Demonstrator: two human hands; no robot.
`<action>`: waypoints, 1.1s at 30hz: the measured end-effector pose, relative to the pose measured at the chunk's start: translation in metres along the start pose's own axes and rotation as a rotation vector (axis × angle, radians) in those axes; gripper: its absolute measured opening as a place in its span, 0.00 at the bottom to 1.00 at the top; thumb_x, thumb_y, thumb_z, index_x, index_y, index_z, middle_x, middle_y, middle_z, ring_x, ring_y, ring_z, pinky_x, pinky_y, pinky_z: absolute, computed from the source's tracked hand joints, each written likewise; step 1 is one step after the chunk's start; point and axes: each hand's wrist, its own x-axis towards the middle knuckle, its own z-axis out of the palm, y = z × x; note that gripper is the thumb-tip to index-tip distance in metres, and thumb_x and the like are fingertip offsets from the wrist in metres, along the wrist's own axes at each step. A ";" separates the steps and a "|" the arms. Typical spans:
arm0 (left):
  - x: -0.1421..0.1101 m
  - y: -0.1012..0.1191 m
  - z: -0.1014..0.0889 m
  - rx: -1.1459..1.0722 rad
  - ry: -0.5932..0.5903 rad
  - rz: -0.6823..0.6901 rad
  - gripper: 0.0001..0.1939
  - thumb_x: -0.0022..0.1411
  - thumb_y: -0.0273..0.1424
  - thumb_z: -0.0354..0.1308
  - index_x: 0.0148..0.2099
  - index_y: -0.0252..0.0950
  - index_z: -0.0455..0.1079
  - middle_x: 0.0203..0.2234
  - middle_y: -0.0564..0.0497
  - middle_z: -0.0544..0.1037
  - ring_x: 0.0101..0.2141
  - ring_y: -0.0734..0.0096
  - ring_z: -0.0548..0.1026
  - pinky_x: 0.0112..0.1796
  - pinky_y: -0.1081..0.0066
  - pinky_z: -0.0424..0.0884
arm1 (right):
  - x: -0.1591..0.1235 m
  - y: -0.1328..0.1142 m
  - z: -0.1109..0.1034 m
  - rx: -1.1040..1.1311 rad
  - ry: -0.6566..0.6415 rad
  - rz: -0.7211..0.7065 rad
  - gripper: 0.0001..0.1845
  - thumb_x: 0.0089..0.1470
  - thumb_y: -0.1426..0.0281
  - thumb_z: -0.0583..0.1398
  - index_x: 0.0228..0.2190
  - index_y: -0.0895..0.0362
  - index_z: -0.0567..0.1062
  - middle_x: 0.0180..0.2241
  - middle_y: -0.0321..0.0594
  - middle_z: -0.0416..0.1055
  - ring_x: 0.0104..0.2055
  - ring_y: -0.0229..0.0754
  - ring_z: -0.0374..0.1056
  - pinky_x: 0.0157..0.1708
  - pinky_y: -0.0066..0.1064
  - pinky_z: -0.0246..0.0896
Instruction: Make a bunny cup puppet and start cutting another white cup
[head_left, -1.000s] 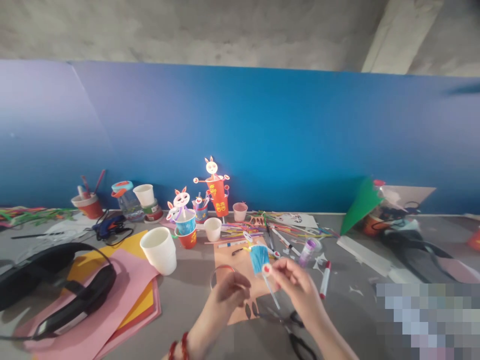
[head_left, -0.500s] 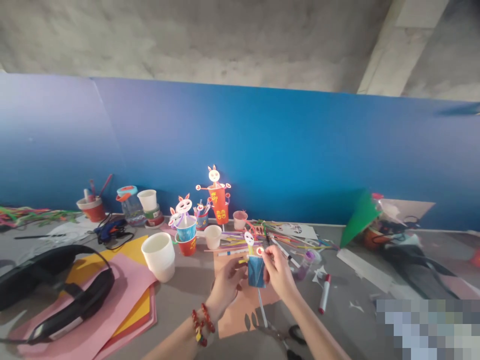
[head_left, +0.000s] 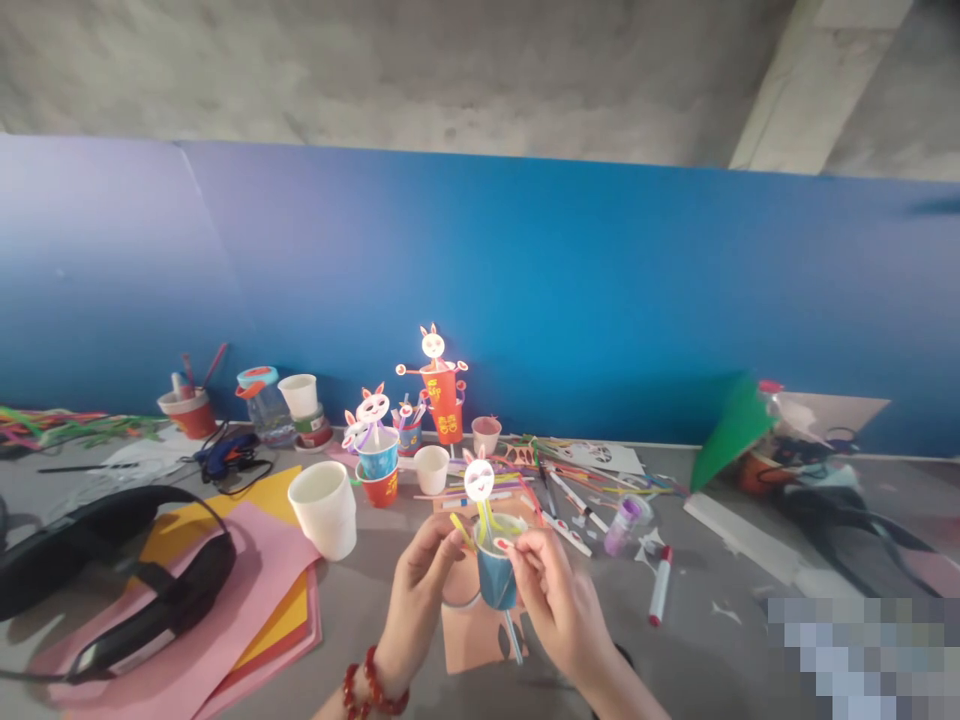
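Observation:
A blue paper cup [head_left: 496,582] is held up between my hands, with a white paper rabbit face [head_left: 479,480] rising from its mouth. A pale straw [head_left: 513,638] sticks out below the cup. My left hand [head_left: 426,575], a red bead bracelet on its wrist, pinches a yellow pipe cleaner [head_left: 460,529] that juts out at the cup's left side. Between the thumb and fingertips of my right hand [head_left: 553,592] is a small white paper disc [head_left: 504,544] with a red centre, at the cup's right rim. An orange-tan paper sheet [head_left: 476,650] lies underneath.
Behind stand rabbit figures on a red cup [head_left: 442,400] and a blue cup [head_left: 377,455]. White cups [head_left: 324,512], coloured paper [head_left: 259,590] and headphones [head_left: 142,570] are on the left. To the right lie a red-capped marker [head_left: 661,588] and a purple-white bottle [head_left: 622,525]. Scissors are mostly hidden.
The blue cup has come upright, its mouth and the rabbit face now showing clearly. My left hand, earlier empty beside it, has closed on the yellow pipe cleaner. The right hand keeps the disc.

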 end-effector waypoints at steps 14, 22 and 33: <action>0.015 -0.003 -0.012 -0.023 -0.024 -0.043 0.15 0.65 0.43 0.58 0.36 0.36 0.74 0.34 0.47 0.77 0.37 0.62 0.73 0.41 0.69 0.70 | 0.005 -0.001 0.021 -0.110 0.003 -0.216 0.07 0.64 0.76 0.51 0.40 0.53 0.67 0.29 0.43 0.78 0.28 0.45 0.76 0.28 0.31 0.66; 0.020 -0.009 -0.012 -0.034 -0.008 -0.040 0.13 0.64 0.42 0.59 0.38 0.38 0.74 0.33 0.50 0.76 0.36 0.65 0.72 0.39 0.72 0.69 | 0.004 0.003 0.023 -0.079 0.009 -0.262 0.10 0.63 0.77 0.52 0.43 0.54 0.68 0.29 0.43 0.78 0.27 0.45 0.76 0.28 0.31 0.67; 0.016 -0.026 -0.013 -0.099 -0.042 -0.067 0.12 0.67 0.40 0.57 0.37 0.37 0.71 0.32 0.50 0.73 0.36 0.65 0.70 0.40 0.71 0.67 | -0.005 0.019 0.031 -0.057 0.041 -0.226 0.08 0.65 0.74 0.52 0.43 0.54 0.69 0.31 0.44 0.79 0.27 0.43 0.77 0.26 0.29 0.68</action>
